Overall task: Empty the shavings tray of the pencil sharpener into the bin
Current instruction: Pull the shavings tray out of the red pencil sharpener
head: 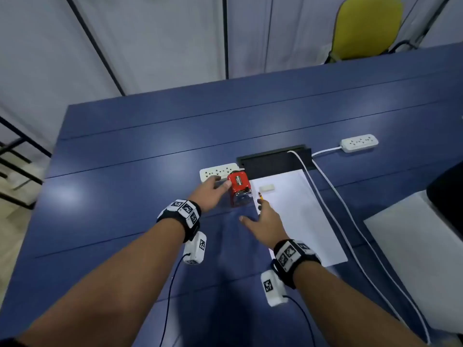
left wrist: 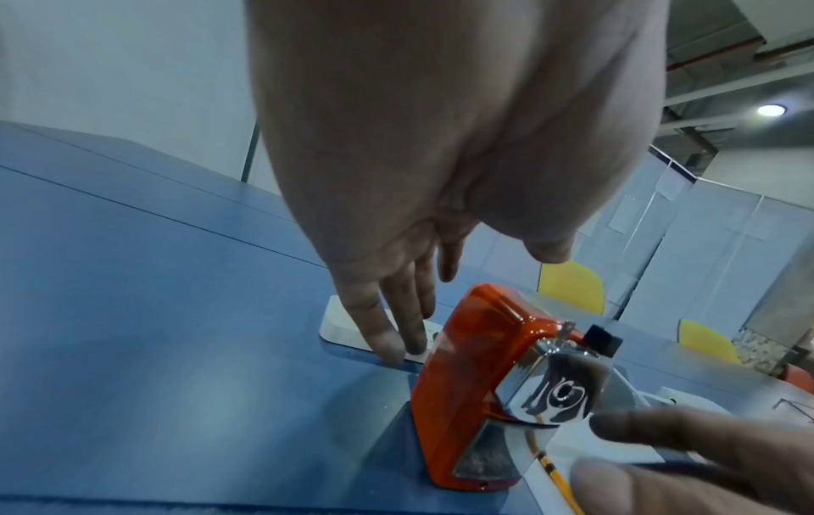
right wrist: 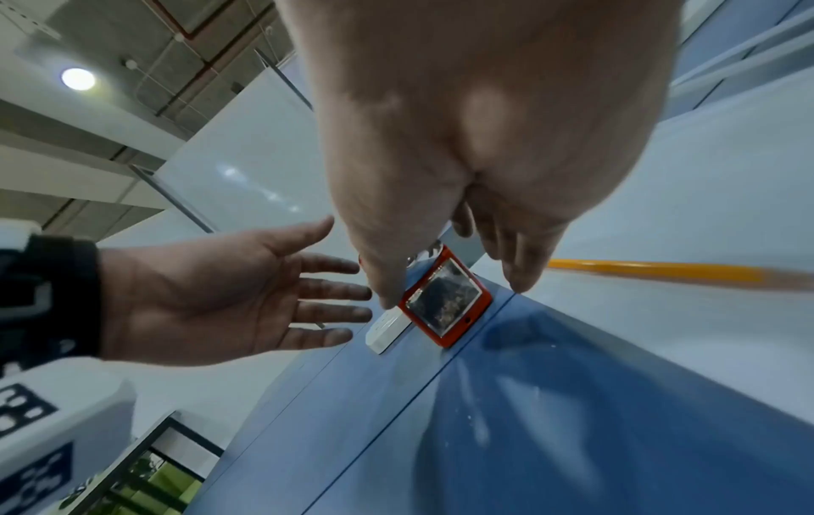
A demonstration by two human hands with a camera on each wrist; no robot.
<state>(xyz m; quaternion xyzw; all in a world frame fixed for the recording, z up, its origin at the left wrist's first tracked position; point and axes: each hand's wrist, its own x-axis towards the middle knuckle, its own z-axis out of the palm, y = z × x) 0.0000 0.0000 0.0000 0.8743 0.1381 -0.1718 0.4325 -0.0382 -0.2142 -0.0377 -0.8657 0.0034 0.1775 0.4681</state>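
Sharpener stands on tabletop between both hands. Left hand and right hand: fingers spread, holding nothing. Pencil beside right hand; power strip behind.

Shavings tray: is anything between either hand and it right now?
Nothing visible blocks it. The shavings tray faces the person, still in the red sharpener; left hand and right hand are open either side, and the pencil lies right of it.
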